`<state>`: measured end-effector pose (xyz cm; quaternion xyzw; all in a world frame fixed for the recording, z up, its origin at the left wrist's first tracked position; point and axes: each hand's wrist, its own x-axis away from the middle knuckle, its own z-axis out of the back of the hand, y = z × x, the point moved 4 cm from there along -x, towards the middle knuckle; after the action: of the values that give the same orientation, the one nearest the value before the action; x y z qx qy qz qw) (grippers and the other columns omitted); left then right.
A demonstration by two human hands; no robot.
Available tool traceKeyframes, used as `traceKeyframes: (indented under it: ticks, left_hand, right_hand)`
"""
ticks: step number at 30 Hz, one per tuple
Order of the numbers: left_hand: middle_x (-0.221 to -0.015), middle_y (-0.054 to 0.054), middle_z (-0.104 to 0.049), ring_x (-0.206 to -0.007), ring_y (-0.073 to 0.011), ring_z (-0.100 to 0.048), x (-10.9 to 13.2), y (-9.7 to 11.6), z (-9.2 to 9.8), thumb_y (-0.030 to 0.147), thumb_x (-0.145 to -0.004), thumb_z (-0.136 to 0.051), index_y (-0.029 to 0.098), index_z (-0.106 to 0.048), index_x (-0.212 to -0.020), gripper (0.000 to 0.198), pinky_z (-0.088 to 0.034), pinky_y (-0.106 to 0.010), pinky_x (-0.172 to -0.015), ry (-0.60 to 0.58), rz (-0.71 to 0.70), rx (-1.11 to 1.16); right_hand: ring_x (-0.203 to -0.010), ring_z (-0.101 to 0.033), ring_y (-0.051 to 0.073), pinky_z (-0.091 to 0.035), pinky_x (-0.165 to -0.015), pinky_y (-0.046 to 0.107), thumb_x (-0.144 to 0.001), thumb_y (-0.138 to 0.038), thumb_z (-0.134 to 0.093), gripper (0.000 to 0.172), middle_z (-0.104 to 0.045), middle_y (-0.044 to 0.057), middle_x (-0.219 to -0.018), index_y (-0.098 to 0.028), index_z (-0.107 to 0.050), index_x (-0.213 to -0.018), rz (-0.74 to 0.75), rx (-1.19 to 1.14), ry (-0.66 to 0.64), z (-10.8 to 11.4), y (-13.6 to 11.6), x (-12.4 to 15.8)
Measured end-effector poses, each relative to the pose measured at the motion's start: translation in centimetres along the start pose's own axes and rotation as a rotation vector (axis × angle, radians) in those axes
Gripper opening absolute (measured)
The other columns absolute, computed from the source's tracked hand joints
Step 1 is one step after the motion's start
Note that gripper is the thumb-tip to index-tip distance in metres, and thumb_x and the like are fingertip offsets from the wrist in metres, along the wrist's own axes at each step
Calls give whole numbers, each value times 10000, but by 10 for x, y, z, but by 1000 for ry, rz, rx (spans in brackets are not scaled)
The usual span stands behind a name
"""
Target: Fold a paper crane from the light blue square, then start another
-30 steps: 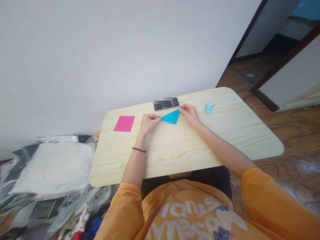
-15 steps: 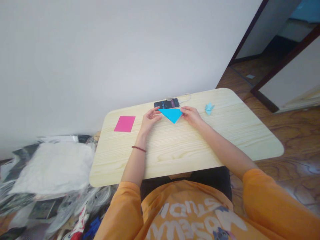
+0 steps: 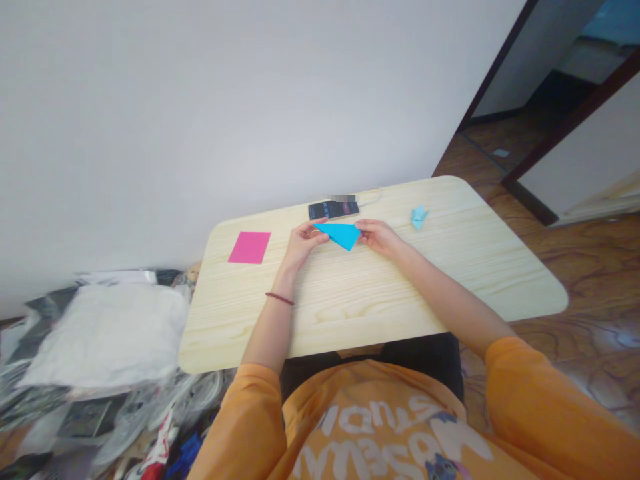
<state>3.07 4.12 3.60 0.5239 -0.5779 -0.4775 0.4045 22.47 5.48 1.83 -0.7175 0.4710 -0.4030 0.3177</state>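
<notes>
Between my hands is a blue sheet of origami paper (image 3: 341, 235), folded into a triangle with its long edge toward the wall and a point toward me. My left hand (image 3: 304, 243) pinches the paper's left corner, thumb on the near side. At the right corner, my right hand (image 3: 377, 236) grips the paper between thumb and fingers. Just beyond the paper lies a phone (image 3: 334, 209) with its screen lit. A pink paper square (image 3: 250, 247) rests flat to the left of my left hand.
The light wood table (image 3: 350, 313) stands against a white wall. Toward its right back sits a small folded light-blue paper figure (image 3: 419, 217). A white cable (image 3: 373, 198) runs from the phone. Bags and a white cushion-like bundle (image 3: 110, 333) are piled left of the table.
Both hands have shifted slightly toward me with the blue paper, which has tilted and looks narrower. My left thumb has moved onto the paper's near edge.
</notes>
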Motion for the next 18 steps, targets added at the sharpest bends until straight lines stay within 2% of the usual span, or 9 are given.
traceKeyframes:
  ticks: [8,13,18]
  left_hand:
    - [-941,-50,-716,-865,-181,-658,-1,-3,2,212,-537,-813,187,-701,-970,448,-500,-347,-868,-91,-21,-52]
    - [-973,-55,-712,-841,-156,-649,-1,-3,0,255,-600,-776,170,-710,-913,331,-503,-288,-814,-43,-41,-57]
    - [-838,-43,-718,-718,-142,-644,-3,-10,-3,371,-586,-791,146,-688,-822,342,-522,-293,-739,75,63,14]
  right_hand:
    - [-611,-571,98,-460,-588,220,-533,-191,-784,204,-622,-1,-622,-154,-607,-628,16,20,14,-1,-3,1]
    - [-571,-552,95,-431,-546,218,-507,-288,-806,261,-623,0,-603,-157,-631,-649,94,125,4,-1,0,0]
    - [-573,-548,110,-413,-513,222,-567,-363,-755,267,-625,14,-616,-155,-625,-672,128,347,-53,-8,-1,4]
